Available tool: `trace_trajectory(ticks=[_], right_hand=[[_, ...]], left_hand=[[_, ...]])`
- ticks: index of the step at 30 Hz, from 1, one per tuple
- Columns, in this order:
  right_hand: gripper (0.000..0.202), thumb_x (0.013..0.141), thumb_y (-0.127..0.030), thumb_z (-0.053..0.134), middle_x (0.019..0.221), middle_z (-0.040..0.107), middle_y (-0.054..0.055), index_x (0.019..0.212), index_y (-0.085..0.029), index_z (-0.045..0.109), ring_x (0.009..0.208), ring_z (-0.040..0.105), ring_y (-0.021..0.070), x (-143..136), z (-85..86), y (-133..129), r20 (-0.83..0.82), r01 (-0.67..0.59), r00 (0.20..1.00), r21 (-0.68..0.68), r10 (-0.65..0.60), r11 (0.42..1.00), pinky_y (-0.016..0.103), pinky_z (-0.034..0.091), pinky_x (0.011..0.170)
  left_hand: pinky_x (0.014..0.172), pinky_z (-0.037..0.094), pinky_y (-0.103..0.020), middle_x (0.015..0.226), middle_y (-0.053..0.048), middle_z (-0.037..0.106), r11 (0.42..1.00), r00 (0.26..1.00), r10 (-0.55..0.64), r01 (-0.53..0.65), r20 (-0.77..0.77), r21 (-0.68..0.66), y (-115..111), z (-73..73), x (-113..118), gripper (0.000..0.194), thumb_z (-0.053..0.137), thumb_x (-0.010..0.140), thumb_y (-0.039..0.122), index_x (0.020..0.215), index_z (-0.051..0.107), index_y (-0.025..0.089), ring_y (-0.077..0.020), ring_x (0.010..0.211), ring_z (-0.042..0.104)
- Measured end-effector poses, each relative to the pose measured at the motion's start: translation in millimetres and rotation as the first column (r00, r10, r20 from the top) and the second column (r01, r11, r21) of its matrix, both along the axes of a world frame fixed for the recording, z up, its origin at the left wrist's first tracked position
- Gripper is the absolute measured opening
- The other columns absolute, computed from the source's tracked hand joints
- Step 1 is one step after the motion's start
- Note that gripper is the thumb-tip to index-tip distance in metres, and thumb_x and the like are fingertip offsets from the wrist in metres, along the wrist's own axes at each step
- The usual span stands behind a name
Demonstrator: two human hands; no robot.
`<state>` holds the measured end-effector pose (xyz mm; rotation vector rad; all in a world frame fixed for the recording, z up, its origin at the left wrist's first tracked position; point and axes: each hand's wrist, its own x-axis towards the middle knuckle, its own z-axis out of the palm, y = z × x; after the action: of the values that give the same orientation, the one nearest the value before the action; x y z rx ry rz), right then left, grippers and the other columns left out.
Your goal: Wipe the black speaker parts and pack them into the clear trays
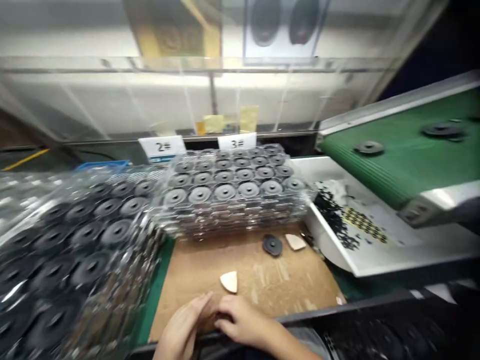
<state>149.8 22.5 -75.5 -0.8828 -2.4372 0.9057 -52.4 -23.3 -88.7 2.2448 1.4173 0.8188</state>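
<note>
My left hand (pixel 183 322) and my right hand (pixel 247 320) are close together over the front edge of a brown board (pixel 195 260). The fingers of my right hand are curled, with a dark patch between thumb and forefinger that is too blurred to name. My left hand is bent inward beside it, its fingers pressed together and their inner side hidden. Just beyond my hands lies a white wedge-shaped piece (pixel 229 281). Farther back on the board are a dark grey round part (pixel 272 245) and a second white wedge (pixel 295 242).
Stacked clear trays (pixel 225 212) of grey round parts stand behind the board, with more trays (pixel 86 235) at left. At right, a white tray (pixel 330 250) holds small black pieces and a yellow-black sheet (pixel 363 225). A green conveyor belt (pixel 405 155) carries several round parts.
</note>
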Motion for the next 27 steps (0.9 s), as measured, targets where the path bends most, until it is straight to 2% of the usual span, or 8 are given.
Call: trace_trajectory(ticks=[3,6,9,12,17,23,25,27], right_hand=[[0.018,0.083,-0.015,0.056,0.084,0.069,-0.009,0.095,-0.024,0.066,0.075,0.062,0.0042,50.4,48.5,14.7,-0.01,0.158,0.987,0.041,-0.157,0.987,0.009,0.045,0.072],[0.022,0.085,-0.015,0.051,0.093,0.067,-0.003,0.102,-0.024,0.063,0.087,0.059,0.0092,108.0,109.0,38.8,-0.008,0.395,0.917,0.17,-0.399,0.903,0.018,0.046,0.078],[0.027,0.086,-0.017,0.048,0.107,0.062,0.003,0.111,-0.021,0.06,0.104,0.052,0.0173,159.6,164.5,84.9,-0.045,0.607,0.768,0.373,-0.639,0.702,0.035,0.038,0.094],[0.028,0.084,-0.021,0.051,0.112,0.057,0.01,0.109,-0.014,0.062,0.113,0.042,0.0266,202.1,202.1,147.7,-0.083,0.72,0.518,0.579,-0.851,0.382,0.045,0.028,0.096],[0.075,0.075,-0.048,0.049,0.134,0.026,0.032,0.124,0.009,0.042,0.124,0.019,0.0455,255.4,216.4,226.6,-0.09,0.773,0.25,0.618,-0.964,0.143,0.054,0.019,0.087],[0.081,0.077,-0.05,0.043,0.119,0.039,0.035,0.127,0.012,0.033,0.116,0.036,0.0415,257.4,207.3,226.1,-0.135,0.818,0.184,0.57,-0.974,0.075,0.05,0.027,0.082],[0.073,0.08,-0.044,0.048,0.121,0.04,0.03,0.131,0.006,0.032,0.117,0.038,0.0343,235.1,207.0,207.7,-0.163,0.812,0.258,0.57,-0.952,0.123,0.043,0.03,0.087],[0.063,0.081,-0.037,0.053,0.12,0.047,0.02,0.132,-0.005,0.035,0.114,0.044,0.0259,202.4,203.3,180.7,-0.136,0.786,0.4,0.559,-0.907,0.263,0.036,0.033,0.09]], left_hand=[[0.095,0.044,-0.027,0.12,0.0,0.062,0.994,0.994,0.09,-0.086,0.061,-0.073,39.6,-7.7,2.5,0.044,0.049,0.081,0.02,0.123,0.05,0.031,-0.0181,0.108,0.058],[0.099,0.041,-0.039,0.12,-0.007,0.061,0.901,0.911,0.389,-0.345,0.139,-0.261,55.8,-23.0,8.7,0.037,0.046,0.082,0.034,0.116,0.056,0.021,-0.0244,0.111,0.056],[0.099,0.04,-0.047,0.112,-0.011,0.064,0.83,0.837,0.521,-0.45,0.17,-0.329,57.9,-37.7,14.0,0.036,0.045,0.08,0.038,0.104,0.062,0.016,-0.0294,0.107,0.057],[0.097,0.043,-0.044,0.107,-0.007,0.067,0.824,0.82,0.53,-0.44,0.215,-0.356,56.1,-44.0,13.9,0.031,0.049,0.076,0.036,0.097,0.065,0.02,-0.0279,0.103,0.06],[0.096,0.044,-0.044,0.101,-0.005,0.069,0.806,0.771,0.56,-0.42,0.305,-0.418,56.2,-41.1,12.5,0.027,0.054,0.072,0.035,0.09,0.069,0.023,-0.0277,0.098,0.062],[0.104,0.031,-0.05,0.099,-0.006,0.068,0.763,0.672,0.61,-0.355,0.42,-0.54,55.5,-34.0,15.5,0.023,0.06,0.067,0.034,0.085,0.071,0.023,-0.0295,0.102,0.057],[0.107,0.027,-0.048,0.099,-0.006,0.068,0.744,0.614,0.632,-0.31,0.472,-0.592,54.6,-28.5,21.2,0.022,0.063,0.065,0.035,0.082,0.071,0.023,-0.0292,0.104,0.056],[0.107,0.027,-0.046,0.103,-0.006,0.066,0.719,0.53,0.659,-0.235,0.534,-0.655,54.4,-17.8,34.8,0.025,0.065,0.065,0.038,0.084,0.07,0.023,-0.0274,0.104,0.056]])
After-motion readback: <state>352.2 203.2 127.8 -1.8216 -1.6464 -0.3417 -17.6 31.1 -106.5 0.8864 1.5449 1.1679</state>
